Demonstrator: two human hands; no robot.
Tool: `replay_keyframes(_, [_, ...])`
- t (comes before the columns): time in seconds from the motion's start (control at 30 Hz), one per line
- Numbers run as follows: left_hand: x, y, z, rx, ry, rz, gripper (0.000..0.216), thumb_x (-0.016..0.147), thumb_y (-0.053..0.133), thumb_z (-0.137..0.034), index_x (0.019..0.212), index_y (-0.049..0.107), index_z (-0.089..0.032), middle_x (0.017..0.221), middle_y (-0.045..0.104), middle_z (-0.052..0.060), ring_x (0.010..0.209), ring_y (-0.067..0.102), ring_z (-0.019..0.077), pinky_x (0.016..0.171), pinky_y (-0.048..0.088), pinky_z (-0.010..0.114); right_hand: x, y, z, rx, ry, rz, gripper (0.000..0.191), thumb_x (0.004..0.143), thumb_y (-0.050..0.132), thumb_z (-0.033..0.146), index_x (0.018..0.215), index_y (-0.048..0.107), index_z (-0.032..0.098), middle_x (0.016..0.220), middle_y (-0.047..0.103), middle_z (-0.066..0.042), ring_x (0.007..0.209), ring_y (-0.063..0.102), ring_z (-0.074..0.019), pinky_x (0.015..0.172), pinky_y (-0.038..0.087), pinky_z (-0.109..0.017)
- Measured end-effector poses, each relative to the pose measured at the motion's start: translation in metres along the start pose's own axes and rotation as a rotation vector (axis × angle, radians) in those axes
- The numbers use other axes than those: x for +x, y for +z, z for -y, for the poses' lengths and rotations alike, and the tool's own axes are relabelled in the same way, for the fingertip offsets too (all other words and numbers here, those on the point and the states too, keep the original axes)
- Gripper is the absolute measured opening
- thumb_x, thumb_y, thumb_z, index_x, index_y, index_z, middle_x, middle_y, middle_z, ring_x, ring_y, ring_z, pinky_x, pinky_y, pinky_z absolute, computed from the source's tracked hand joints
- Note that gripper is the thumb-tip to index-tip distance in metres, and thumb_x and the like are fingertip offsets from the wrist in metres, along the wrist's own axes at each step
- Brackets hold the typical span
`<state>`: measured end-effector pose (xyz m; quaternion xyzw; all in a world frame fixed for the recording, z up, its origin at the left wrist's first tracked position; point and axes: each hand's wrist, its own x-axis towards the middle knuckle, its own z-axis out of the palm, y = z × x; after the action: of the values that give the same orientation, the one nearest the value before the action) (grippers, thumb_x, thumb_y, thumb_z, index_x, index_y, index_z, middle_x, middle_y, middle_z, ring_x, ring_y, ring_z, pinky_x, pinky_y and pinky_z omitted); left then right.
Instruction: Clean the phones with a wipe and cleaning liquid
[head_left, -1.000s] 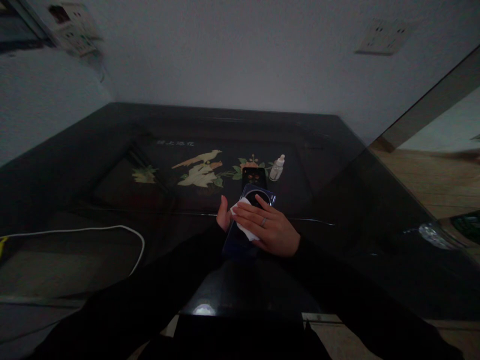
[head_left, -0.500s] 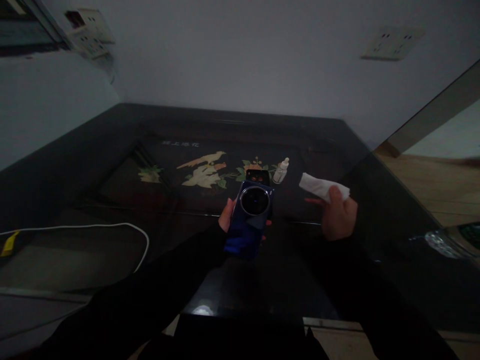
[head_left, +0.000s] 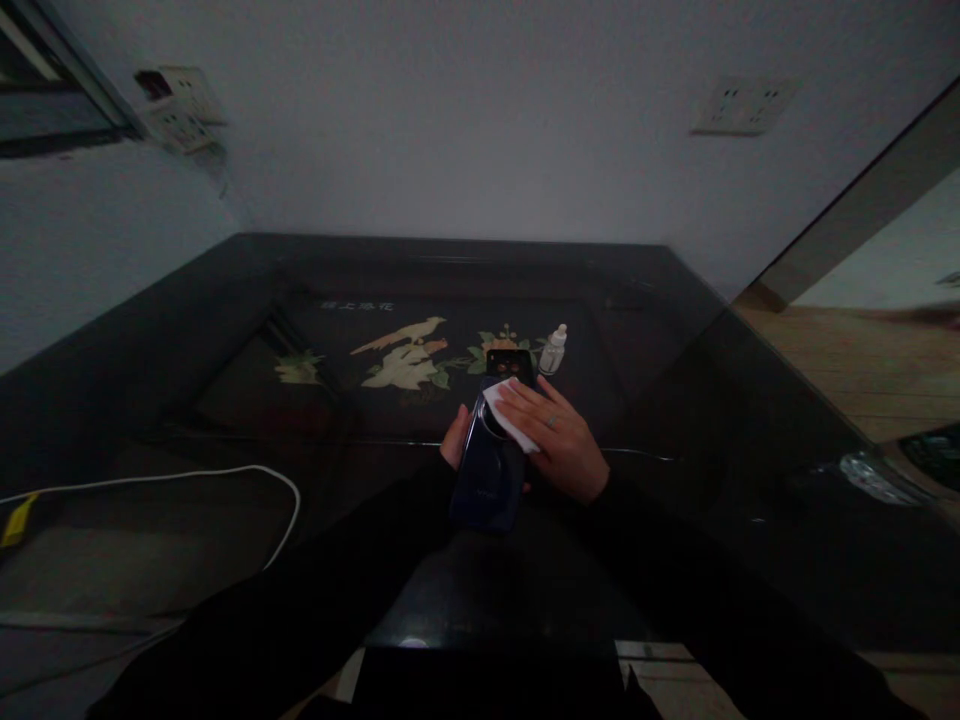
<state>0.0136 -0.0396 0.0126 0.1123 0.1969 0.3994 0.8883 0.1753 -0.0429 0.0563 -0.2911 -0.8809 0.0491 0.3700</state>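
A dark blue phone (head_left: 487, 490), its back with a large round camera facing up, rests in my left hand (head_left: 455, 440), whose thumb shows along the left edge and fingertips at the right. Over the camera lies a folded white tissue (head_left: 510, 415), pressed down by my right hand (head_left: 559, 437) with its fingers laid together on top. Just beyond the phone's top edge is a second dark phone (head_left: 510, 362) on the table, partly hidden. A small clear dropper bottle (head_left: 553, 350) with a white top stands to its right.
The dark glossy table (head_left: 435, 255) has an inlaid bird-and-flower picture. A white cable (head_left: 187, 475) with a yellow tag curves at the left. A clear plastic bottle (head_left: 877, 478) lies at the right edge. Sockets (head_left: 745, 105) are on the wall behind.
My right hand has come left with the tissue from beside the phone and laid it over the camera. My left hand still holds the phone. The view has tilted slightly.
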Motion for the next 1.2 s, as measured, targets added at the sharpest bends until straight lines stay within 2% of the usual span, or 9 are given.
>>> replay_keyframes(0.13, [0.005,-0.002,0.002,-0.061,0.118,-0.019,0.061,0.081,0.034,-0.058,0.123,0.048,-0.015,0.086,0.067,0.007,0.079,0.062,0.0172,0.079,0.045,0.030,-0.013,0.001,-0.009,-0.153,-0.256,0.138,0.041,0.086,0.040,0.010,0.126,0.044,0.016,0.128,0.051,-0.009,0.125,0.039,-0.0190,0.107,0.021,-0.053])
replay_keyframes(0.2, [0.002,-0.001,0.001,-0.039,0.052,0.006,0.067,0.079,0.035,-0.061,0.122,0.049,-0.012,0.090,0.067,0.011,0.081,0.062,0.0219,0.081,0.045,0.037,-0.018,-0.003,-0.019,-0.150,-0.281,0.114,0.042,0.086,0.041,0.010,0.128,0.042,0.016,0.126,0.052,-0.010,0.124,0.040,-0.0189,0.106,0.023,-0.053])
replay_keyframes(0.33, [-0.003,0.004,0.002,0.084,-0.111,0.065,0.067,0.078,0.034,-0.063,0.117,0.054,-0.012,0.101,0.064,0.017,0.086,0.062,0.0321,0.070,0.046,0.051,-0.013,-0.003,-0.024,-0.165,-0.124,0.021,0.045,0.086,0.040,0.010,0.130,0.040,0.016,0.128,0.050,-0.011,0.126,0.037,-0.0196,0.106,0.024,-0.052])
replay_keyframes(0.47, [-0.001,0.010,0.005,0.162,0.004,-0.087,0.067,0.084,0.017,-0.054,0.110,0.059,-0.009,0.091,0.066,0.010,0.083,0.063,0.0196,0.066,0.051,0.031,-0.009,0.006,-0.006,-0.153,-0.167,0.102,0.044,0.086,0.039,0.010,0.129,0.041,0.013,0.132,0.046,-0.010,0.129,0.031,-0.0191,0.107,0.025,-0.048])
replay_keyframes(0.53, [0.000,0.011,0.004,0.166,0.036,-0.111,0.062,0.085,0.021,-0.049,0.110,0.060,-0.007,0.084,0.067,0.009,0.084,0.062,0.0170,0.067,0.050,0.024,-0.014,0.004,-0.003,-0.140,-0.245,0.150,0.043,0.086,0.039,0.010,0.129,0.041,0.013,0.131,0.047,-0.009,0.129,0.032,-0.0188,0.107,0.024,-0.047])
replay_keyframes(0.63, [-0.003,0.009,0.001,0.167,0.007,-0.071,0.058,0.084,0.030,-0.053,0.115,0.057,-0.012,0.089,0.068,0.012,0.086,0.063,0.0241,0.068,0.051,0.035,-0.025,-0.005,-0.013,-0.144,-0.224,0.098,0.045,0.086,0.039,0.011,0.131,0.039,0.015,0.129,0.050,-0.009,0.126,0.037,-0.0187,0.107,0.023,-0.049])
replay_keyframes(0.73, [-0.006,0.003,0.002,0.158,-0.108,0.022,0.071,0.081,0.020,-0.063,0.121,0.050,-0.012,0.093,0.066,0.015,0.082,0.063,0.0308,0.063,0.050,0.046,-0.025,-0.009,-0.021,-0.159,-0.112,-0.013,0.046,0.085,0.040,0.010,0.131,0.039,0.016,0.128,0.050,-0.011,0.126,0.038,-0.0201,0.106,0.022,-0.052])
replay_keyframes(0.97, [0.000,-0.009,0.006,0.023,-0.022,0.053,0.065,0.082,0.031,-0.059,0.131,0.039,-0.017,0.107,0.063,0.011,0.093,0.060,0.0227,0.080,0.047,0.039,-0.017,0.000,-0.006,-0.160,-0.234,0.146,0.043,0.088,0.037,0.013,0.130,0.039,0.013,0.132,0.047,-0.009,0.129,0.031,-0.0184,0.108,0.021,-0.047])
replay_keyframes(1.2, [-0.006,-0.003,0.001,0.095,-0.123,0.080,0.078,0.079,0.025,-0.066,0.134,0.032,-0.011,0.101,0.064,0.016,0.090,0.061,0.0328,0.068,0.047,0.051,-0.023,-0.007,-0.016,-0.225,-0.100,-0.007,0.044,0.086,0.040,0.011,0.129,0.041,0.013,0.129,0.049,-0.011,0.129,0.032,-0.0208,0.107,0.023,-0.050])
